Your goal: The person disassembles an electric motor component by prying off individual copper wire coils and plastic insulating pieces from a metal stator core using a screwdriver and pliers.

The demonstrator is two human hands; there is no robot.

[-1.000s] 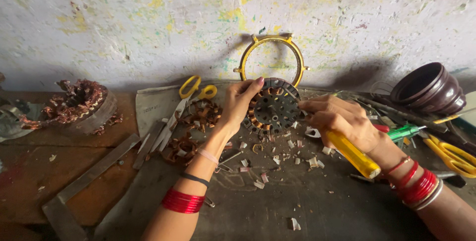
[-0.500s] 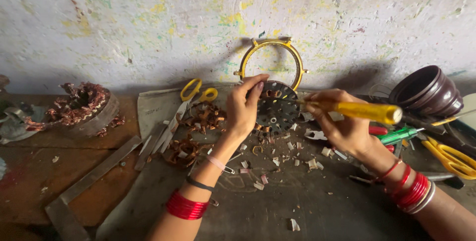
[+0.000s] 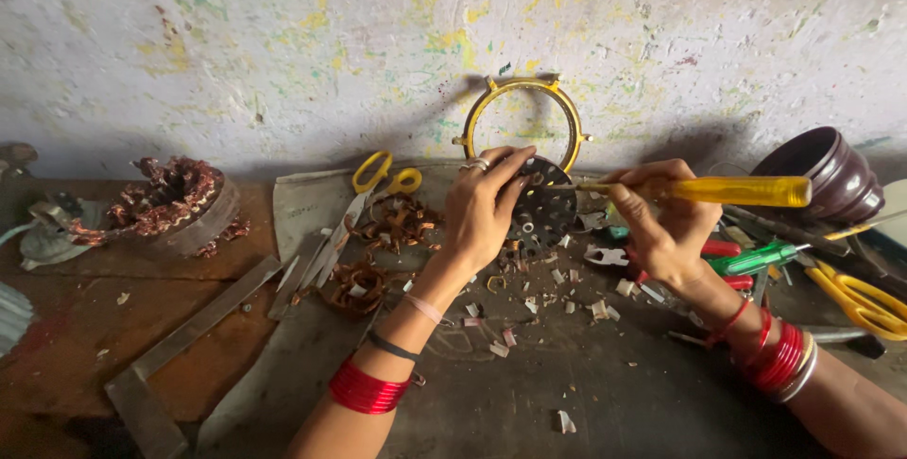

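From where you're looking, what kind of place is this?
Probably a small repair workshop for electric motors: a worn workbench against a paint-flecked wall, copper windings, scissors, and a yellow-handled screwdriver worked into a slotted round metal core.

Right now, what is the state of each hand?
Left hand: closed on the round slotted metal core.
Right hand: closed on the yellow-handled screwdriver.

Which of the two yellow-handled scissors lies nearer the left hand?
The scissors by the wall, just left of the left hand, blades pointing down-left. The other pair lies at the far right edge, beyond the right hand.
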